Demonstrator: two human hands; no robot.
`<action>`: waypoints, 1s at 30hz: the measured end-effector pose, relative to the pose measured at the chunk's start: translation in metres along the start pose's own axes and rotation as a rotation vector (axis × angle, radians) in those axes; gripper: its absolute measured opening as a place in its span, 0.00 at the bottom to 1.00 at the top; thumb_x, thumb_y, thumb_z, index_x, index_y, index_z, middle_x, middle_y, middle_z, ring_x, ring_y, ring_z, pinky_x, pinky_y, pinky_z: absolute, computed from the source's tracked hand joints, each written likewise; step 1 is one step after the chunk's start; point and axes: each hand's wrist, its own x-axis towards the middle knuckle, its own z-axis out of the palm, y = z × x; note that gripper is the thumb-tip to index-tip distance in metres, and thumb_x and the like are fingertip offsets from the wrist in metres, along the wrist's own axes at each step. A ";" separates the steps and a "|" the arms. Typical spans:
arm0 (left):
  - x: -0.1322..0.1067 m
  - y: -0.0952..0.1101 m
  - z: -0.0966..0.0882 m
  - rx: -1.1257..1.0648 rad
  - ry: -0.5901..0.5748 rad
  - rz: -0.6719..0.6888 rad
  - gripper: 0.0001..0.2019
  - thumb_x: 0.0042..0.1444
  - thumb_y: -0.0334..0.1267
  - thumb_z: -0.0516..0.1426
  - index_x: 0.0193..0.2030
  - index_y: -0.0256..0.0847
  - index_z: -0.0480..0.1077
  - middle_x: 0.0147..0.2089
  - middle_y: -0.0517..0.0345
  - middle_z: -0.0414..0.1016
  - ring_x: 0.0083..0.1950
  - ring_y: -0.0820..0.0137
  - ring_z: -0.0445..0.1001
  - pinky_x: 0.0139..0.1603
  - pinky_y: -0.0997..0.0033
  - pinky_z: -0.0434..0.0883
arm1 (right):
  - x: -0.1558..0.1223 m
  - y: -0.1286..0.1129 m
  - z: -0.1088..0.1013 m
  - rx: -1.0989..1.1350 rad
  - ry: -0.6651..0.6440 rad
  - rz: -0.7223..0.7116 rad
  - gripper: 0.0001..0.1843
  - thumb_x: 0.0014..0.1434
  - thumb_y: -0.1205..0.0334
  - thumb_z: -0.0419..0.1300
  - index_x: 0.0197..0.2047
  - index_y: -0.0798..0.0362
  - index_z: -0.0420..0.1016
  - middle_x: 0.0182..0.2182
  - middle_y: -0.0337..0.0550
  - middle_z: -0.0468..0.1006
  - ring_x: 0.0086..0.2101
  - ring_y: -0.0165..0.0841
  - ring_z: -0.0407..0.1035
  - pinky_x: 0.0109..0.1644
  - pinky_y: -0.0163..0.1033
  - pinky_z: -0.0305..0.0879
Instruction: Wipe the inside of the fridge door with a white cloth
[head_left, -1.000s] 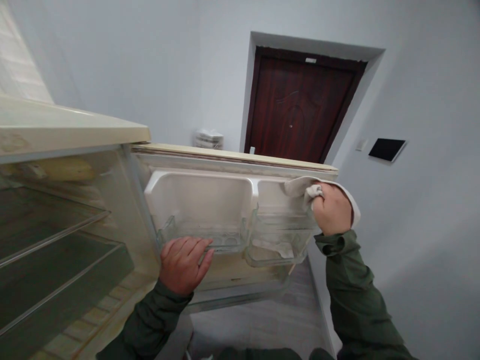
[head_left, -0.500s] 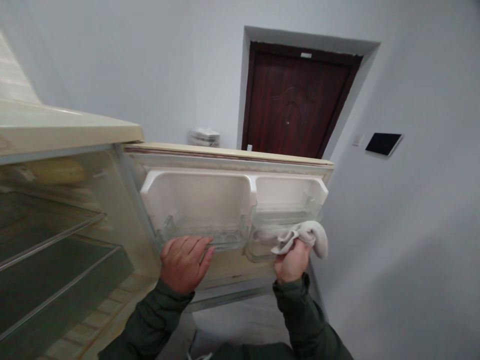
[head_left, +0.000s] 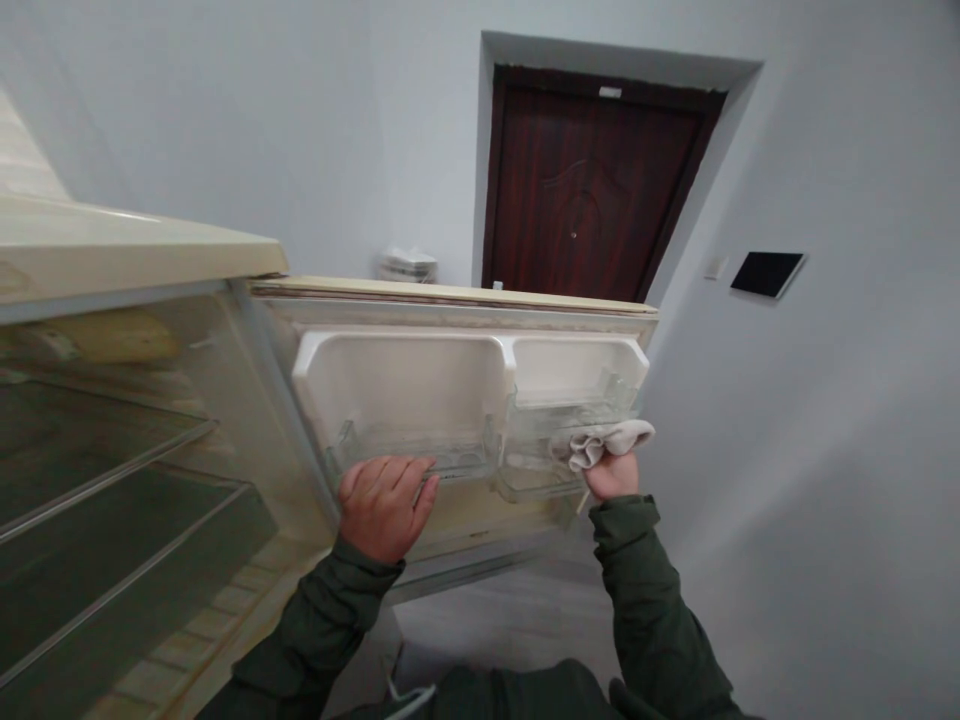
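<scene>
My left hand [head_left: 385, 508] is closed over the front edge of a clear door bin [head_left: 450, 466], its thumb to the right. The bin sits in the left half of the open refrigerator door [head_left: 480, 318]. My right hand [head_left: 613, 476] is closed on a crumpled pale cloth [head_left: 616, 438]. That cloth lies at the right end of the lower clear bin [head_left: 525, 488], and I cannot tell whether it touches the bin. Above it is another clear bin [head_left: 551, 412]. Part of each hand's grip is hidden behind what it holds.
Glass shelves [head_left: 142, 540] and a yellowish object [head_left: 112, 337] are inside the refrigerator at left. A dark red door [head_left: 592, 200] stands behind. On the right wall [head_left: 840, 450] hangs a black panel [head_left: 766, 274].
My right hand has moved right and slightly up with the cloth. My left hand stays on the bin edge. The refrigerator door appears slightly shifted in view.
</scene>
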 end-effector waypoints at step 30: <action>-0.002 -0.001 -0.007 -0.004 0.007 0.009 0.07 0.65 0.37 0.56 0.41 0.39 0.74 0.33 0.54 0.76 0.38 0.58 0.71 0.42 0.57 0.61 | -0.071 0.090 -0.053 -1.075 0.356 -0.411 0.19 0.60 0.60 0.50 0.49 0.55 0.77 0.53 0.62 0.75 0.56 0.50 0.68 0.63 0.57 0.63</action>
